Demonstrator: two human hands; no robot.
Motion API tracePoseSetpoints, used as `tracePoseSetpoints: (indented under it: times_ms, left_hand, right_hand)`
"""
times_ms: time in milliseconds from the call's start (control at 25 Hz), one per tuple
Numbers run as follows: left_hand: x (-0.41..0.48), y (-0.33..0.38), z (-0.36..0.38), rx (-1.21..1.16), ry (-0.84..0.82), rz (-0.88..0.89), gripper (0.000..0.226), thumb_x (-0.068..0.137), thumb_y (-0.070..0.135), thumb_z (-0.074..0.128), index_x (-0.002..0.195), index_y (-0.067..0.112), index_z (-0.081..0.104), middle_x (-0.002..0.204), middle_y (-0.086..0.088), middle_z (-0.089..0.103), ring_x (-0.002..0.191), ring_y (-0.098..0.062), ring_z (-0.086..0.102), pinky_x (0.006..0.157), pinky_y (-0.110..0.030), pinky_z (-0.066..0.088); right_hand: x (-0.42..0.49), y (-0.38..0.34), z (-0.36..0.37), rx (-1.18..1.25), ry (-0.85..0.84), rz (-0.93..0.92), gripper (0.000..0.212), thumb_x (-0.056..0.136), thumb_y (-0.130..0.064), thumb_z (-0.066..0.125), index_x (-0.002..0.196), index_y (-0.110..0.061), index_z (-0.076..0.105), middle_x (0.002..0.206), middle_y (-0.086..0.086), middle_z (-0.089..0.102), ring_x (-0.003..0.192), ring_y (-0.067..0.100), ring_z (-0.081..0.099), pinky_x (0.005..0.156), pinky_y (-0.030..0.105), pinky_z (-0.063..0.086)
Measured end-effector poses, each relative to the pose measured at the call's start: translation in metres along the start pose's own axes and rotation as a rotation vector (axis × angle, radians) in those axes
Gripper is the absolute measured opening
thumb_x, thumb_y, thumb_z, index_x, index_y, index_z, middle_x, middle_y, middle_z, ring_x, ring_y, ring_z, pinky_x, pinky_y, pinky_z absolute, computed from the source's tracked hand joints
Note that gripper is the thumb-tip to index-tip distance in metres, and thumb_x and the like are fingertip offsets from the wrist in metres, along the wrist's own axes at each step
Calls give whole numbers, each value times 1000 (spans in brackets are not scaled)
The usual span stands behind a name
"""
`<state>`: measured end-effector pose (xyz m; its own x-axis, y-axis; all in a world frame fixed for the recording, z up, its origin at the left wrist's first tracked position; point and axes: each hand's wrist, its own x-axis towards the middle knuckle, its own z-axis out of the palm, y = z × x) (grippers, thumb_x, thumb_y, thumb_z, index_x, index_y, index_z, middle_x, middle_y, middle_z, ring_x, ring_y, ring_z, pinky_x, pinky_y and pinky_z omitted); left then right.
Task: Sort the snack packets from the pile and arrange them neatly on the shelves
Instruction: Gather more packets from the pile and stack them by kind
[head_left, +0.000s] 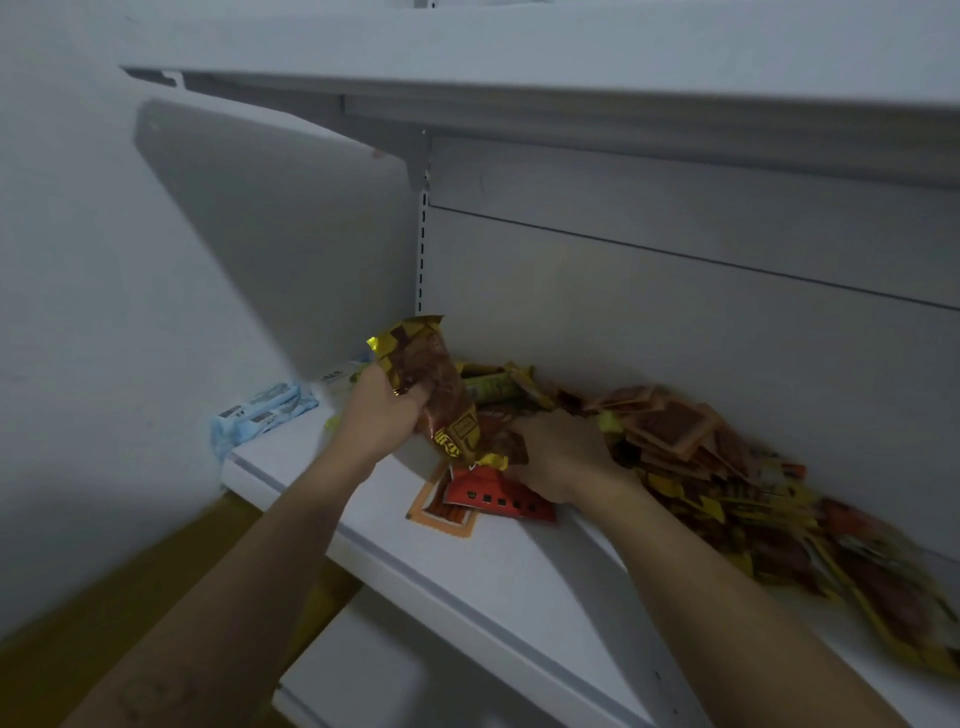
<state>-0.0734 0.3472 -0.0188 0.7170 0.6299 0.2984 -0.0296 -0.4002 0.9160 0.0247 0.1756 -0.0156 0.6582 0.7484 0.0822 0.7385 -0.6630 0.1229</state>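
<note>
My left hand grips a gold-and-brown snack packet, held upright above the white shelf. My right hand lies on the left end of the pile of snack packets, fingers curled down among them; what they hold is hidden. The pile of gold, brown and orange packets spreads along the shelf to the right, against the back panel. A red packet and an orange-bordered packet lie flat just in front of my right hand.
Light blue packets lie at the shelf's left end by the side wall. Another white shelf hangs overhead, and a lower shelf shows below. The slotted upright stands in the back corner.
</note>
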Motion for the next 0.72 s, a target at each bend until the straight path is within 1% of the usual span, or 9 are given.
tracePoseSetpoints:
  times_ms: [80,120,200,320,440,480,560,640,720]
  left_hand:
    - [-6,1,-1,-83,34,-2,6,93,13,63,96,17,66,80,9,68,65,1,63,48,-7,44]
    - [-7,1,-3,-119,51,-7,5,93,14,64,93,17,66,78,7,69,59,1,63,46,-9,44]
    - [-7,4,-7,-179,97,-15,5,94,18,64,89,19,66,75,2,69,52,1,62,45,-15,46]
    - [2,12,-7,-245,124,-17,5,94,21,64,93,25,67,87,6,72,78,-9,69,65,-26,54]
    - [9,28,8,-259,80,13,6,92,17,64,92,23,67,91,1,71,90,-23,68,74,-31,53]
    - [8,36,16,-274,54,46,8,92,14,64,94,21,67,93,1,71,92,-23,68,76,-32,53]
    - [-4,52,38,-333,-9,121,19,92,8,63,95,27,63,97,4,70,95,-16,67,79,-30,54]
    - [-20,67,65,-365,-83,160,25,91,6,64,101,29,61,100,9,68,95,-6,65,79,-25,55]
    - [-37,80,98,-397,-171,170,27,90,5,65,113,19,61,104,6,68,95,-8,65,79,-20,54]
  right_hand:
    - [-2,-3,-2,-6,95,39,28,94,-32,54,118,-21,62,115,5,66,104,27,61,71,32,42]
    - [-3,-3,-7,18,132,67,24,95,-28,53,114,-20,64,111,5,67,101,28,63,69,31,41]
    - [-7,2,-23,99,242,108,25,95,-32,54,111,-20,68,107,7,69,99,30,64,71,32,43]
    - [-16,15,-54,339,471,123,23,94,-32,59,109,-19,70,101,4,72,94,25,64,69,30,43]
    - [-32,30,-75,478,668,68,26,92,-15,61,114,-23,72,111,0,71,101,19,64,81,27,48]
    - [-39,36,-76,486,709,48,29,91,-10,61,113,-24,72,117,-1,68,107,17,61,87,26,48]
    - [-58,53,-68,514,748,76,33,89,-2,60,111,-24,74,131,-1,60,118,12,54,99,21,42]
    - [-83,73,-54,615,784,153,37,88,3,60,107,-25,75,137,-2,54,120,4,48,101,14,37]
    - [-116,91,-42,724,864,235,42,87,8,60,100,-30,74,133,-7,52,114,-4,49,95,11,43]
